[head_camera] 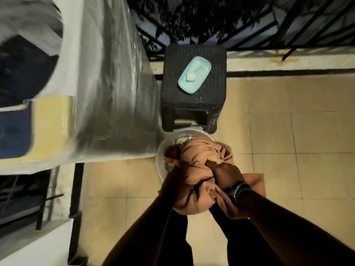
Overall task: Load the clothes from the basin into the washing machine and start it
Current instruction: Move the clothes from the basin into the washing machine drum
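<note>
Both hands, left hand (pixel 173 180) and right hand (pixel 222 172), grip the orange garment (pixel 199 154) above the basin (pixel 160 160); the washing machine (pixel 107 83), apparently plastic-covered, stands to their left.

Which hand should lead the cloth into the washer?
Probably left. The left hand grips the cloth on the side nearer the washer, left of the basin; the right hand would cross over.

No text, label, brand or number can be read anywhere. The dark stool (pixel 194 87) has pale marks down its right front leg, too small and blurred to make out as letters.
</note>
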Demonstrator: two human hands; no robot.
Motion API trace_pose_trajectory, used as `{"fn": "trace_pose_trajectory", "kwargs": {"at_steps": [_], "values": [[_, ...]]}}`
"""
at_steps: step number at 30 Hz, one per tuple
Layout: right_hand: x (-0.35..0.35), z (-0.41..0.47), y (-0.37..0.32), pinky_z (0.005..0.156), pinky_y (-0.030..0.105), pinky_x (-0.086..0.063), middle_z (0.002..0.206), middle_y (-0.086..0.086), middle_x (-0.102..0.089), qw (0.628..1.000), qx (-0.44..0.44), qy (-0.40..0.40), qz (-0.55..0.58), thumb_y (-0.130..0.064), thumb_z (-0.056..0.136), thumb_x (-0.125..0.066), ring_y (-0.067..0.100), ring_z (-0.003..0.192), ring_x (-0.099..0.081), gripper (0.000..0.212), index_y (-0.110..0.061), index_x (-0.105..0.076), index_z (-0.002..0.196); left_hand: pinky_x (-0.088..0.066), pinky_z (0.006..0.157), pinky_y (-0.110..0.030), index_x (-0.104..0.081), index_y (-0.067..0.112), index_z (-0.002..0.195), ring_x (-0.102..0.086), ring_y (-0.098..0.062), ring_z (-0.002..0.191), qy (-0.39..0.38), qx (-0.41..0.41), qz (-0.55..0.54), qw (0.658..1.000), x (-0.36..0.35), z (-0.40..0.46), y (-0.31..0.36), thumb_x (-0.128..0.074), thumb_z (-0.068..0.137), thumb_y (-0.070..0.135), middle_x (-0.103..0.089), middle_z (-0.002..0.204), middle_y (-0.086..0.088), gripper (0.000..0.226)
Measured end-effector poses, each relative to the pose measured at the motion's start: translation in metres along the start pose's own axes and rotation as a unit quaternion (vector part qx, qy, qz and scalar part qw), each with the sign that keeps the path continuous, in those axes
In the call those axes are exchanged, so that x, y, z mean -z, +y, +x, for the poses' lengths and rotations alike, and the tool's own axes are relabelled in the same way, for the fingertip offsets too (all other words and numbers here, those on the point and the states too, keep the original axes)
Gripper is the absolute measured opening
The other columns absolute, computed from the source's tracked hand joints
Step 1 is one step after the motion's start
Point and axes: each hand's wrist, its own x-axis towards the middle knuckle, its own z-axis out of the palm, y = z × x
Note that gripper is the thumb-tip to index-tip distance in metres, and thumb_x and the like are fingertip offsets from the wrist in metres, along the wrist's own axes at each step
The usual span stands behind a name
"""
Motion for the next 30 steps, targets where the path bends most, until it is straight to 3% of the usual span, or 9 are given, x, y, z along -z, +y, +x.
{"fn": "trace_pose_trajectory", "kwargs": {"at_steps": [3, 6, 8, 12, 18, 22, 25, 27, 30], "values": [[0.022, -0.059, -0.017, 0.087, 0.039, -0.052, 0.135, 0.009, -0.063, 0.999, -0.011, 0.024, 0.036, -0.052, 0.087, -0.048, 0.034, 0.117, -0.063, 0.063, -0.039, -0.039, 0.148, -0.049, 0.099, -0.043, -0.037, 0.022, 0.149, -0.058, -0.034, 0.123, -0.026, -0.048, -0.009, 0.998, 0.039, -0.047, 0.028, -0.064, 0.082, 0.055, -0.059, 0.135, -0.015, 0.080], [0.037, -0.122, -0.038, 0.085, 0.040, -0.052, 0.130, 0.011, -0.066, 0.998, -0.039, 0.024, 0.053, -0.054, 0.087, -0.047, 0.035, 0.114, -0.064, 0.066, -0.041, -0.035, 0.151, -0.044, 0.094, -0.029, -0.050, 0.009, 0.141, -0.058, -0.026, 0.117, -0.037, -0.097, -0.039, 0.994, 0.074, -0.102, 0.060, -0.080, 0.078, 0.039, -0.064, 0.129, -0.017, 0.076], [0.041, -0.159, -0.053, 0.083, 0.040, -0.050, 0.123, 0.012, -0.069, 0.997, -0.048, 0.030, 0.053, -0.052, 0.089, -0.043, 0.035, 0.112, -0.065, 0.065, -0.040, -0.033, 0.152, -0.047, 0.096, -0.025, -0.051, 0.015, 0.142, -0.059, -0.025, 0.120, -0.022, -0.113, -0.041, 0.993, 0.081, -0.133, 0.065, -0.079, 0.077, 0.046, -0.064, 0.131, -0.013, 0.077], [0.042, -0.207, -0.078, 0.081, 0.040, -0.051, 0.120, 0.011, -0.070, 0.996, -0.054, 0.043, 0.055, -0.046, 0.086, -0.036, 0.035, 0.110, -0.065, 0.065, -0.043, -0.033, 0.151, -0.050, 0.102, -0.039, -0.045, 0.030, 0.146, -0.058, -0.025, 0.129, 0.013, -0.116, -0.039, 0.992, 0.077, -0.171, 0.051, -0.071, 0.075, 0.063, -0.061, 0.139, -0.006, 0.082], [0.057, -0.237, -0.101, 0.084, 0.038, -0.050, 0.126, 0.009, -0.068, 0.992, -0.021, 0.103, 0.064, -0.049, 0.083, -0.030, 0.034, 0.114, -0.064, 0.065, -0.046, -0.037, 0.148, -0.046, 0.107, -0.035, -0.039, 0.037, 0.149, -0.054, -0.015, 0.134, 0.049, -0.142, -0.042, 0.988, 0.093, -0.209, 0.053, -0.072, 0.076, 0.070, -0.057, 0.144, 0.004, 0.086], [0.080, -0.241, -0.103, 0.082, 0.037, -0.052, 0.120, 0.005, -0.071, 0.983, 0.014, 0.166, 0.078, -0.056, 0.086, -0.036, 0.032, 0.109, -0.067, 0.057, -0.049, -0.043, 0.142, -0.039, 0.104, -0.017, -0.050, 0.026, 0.145, -0.051, -0.004, 0.126, 0.099, -0.151, -0.060, 0.982, 0.123, -0.231, 0.082, -0.078, 0.080, 0.052, -0.055, 0.140, 0.013, 0.076], [0.100, -0.240, -0.105, 0.079, 0.035, -0.051, 0.118, 0.003, -0.072, 0.972, 0.030, 0.213, 0.096, -0.054, 0.092, -0.048, 0.032, 0.105, -0.067, 0.048, -0.049, -0.046, 0.140, -0.048, 0.104, -0.029, -0.051, 0.029, 0.142, -0.059, -0.013, 0.124, 0.129, -0.171, -0.056, 0.975, 0.152, -0.236, 0.097, -0.075, 0.077, 0.059, -0.062, 0.137, 0.006, 0.076], [0.119, -0.237, -0.108, 0.078, 0.036, -0.052, 0.117, 0.003, -0.072, 0.961, 0.041, 0.252, 0.106, -0.052, 0.092, -0.052, 0.032, 0.104, -0.067, 0.044, -0.048, -0.049, 0.136, -0.052, 0.096, -0.032, -0.055, 0.031, 0.135, -0.063, -0.012, 0.115, 0.156, -0.191, -0.049, 0.968, 0.177, -0.241, 0.108, -0.074, 0.079, 0.058, -0.067, 0.128, 0.008, 0.065], [0.154, -0.232, -0.123, 0.077, 0.040, -0.054, 0.117, 0.007, -0.072, 0.942, 0.077, 0.306, 0.118, -0.051, 0.086, -0.053, 0.035, 0.104, -0.067, 0.046, -0.042, -0.052, 0.131, -0.051, 0.087, -0.027, -0.061, 0.029, 0.123, -0.065, -0.007, 0.105, 0.211, -0.225, -0.072, 0.949, 0.218, -0.253, 0.124, -0.078, 0.082, 0.033, -0.070, 0.114, 0.011, 0.044]]}}
